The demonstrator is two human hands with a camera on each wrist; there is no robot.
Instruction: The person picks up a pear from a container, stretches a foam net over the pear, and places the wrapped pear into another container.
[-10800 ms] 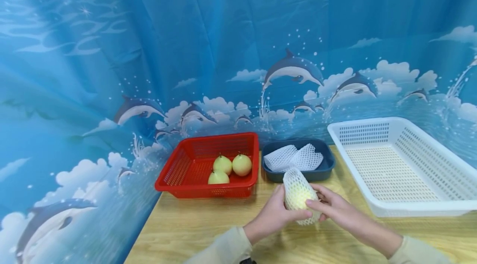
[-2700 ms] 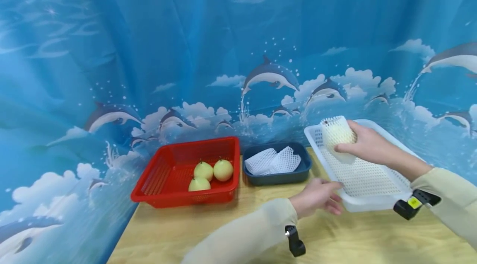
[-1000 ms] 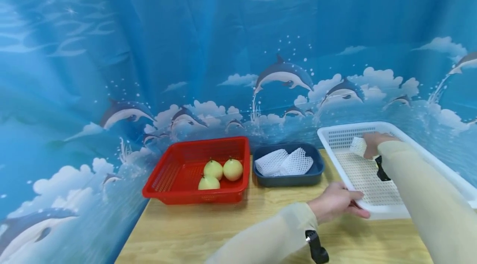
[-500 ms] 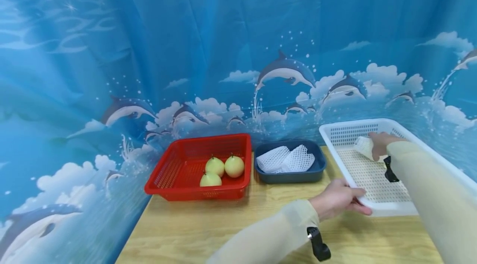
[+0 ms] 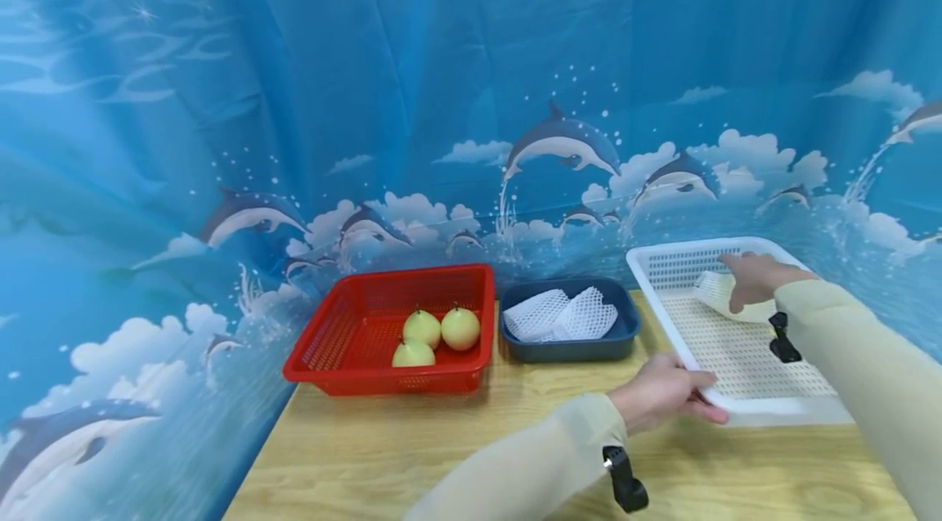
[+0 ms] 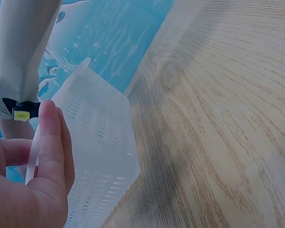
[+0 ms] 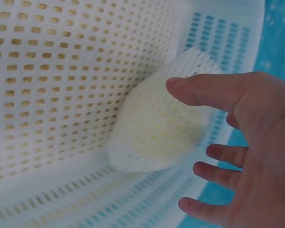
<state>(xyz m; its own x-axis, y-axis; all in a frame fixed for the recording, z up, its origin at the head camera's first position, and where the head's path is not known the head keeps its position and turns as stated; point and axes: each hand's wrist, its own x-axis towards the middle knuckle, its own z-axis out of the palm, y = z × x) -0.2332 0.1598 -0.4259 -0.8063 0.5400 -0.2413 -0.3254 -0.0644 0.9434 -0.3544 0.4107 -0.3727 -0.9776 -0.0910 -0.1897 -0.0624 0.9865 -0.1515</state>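
A pear in a white foam net [image 7: 156, 126] lies in the far part of the white plastic basket [image 5: 666, 312]. My right hand [image 5: 754, 280] is over it, fingers spread apart and thumb extended; in the right wrist view the thumb overlaps the net and the other fingertips stand off to its side. My left hand [image 5: 662, 394] grips the basket's near left corner, thumb over the rim and fingers under it on the outside, as the left wrist view shows of the same hand [image 6: 42, 166].
A red basket [image 5: 331, 374] with three bare pears [image 5: 460, 330] stands at the left. Between the baskets is a dark blue tray [image 5: 570, 352] holding empty white foam nets [image 5: 562, 315]. A dolphin-printed curtain [image 5: 441, 96] hangs behind the wooden table [image 5: 368, 455].
Earlier both hands held the netted pear over the table. The right hand carried it into the white basket and has now let go, fingers spreading. The left hand took hold of the basket's rim.
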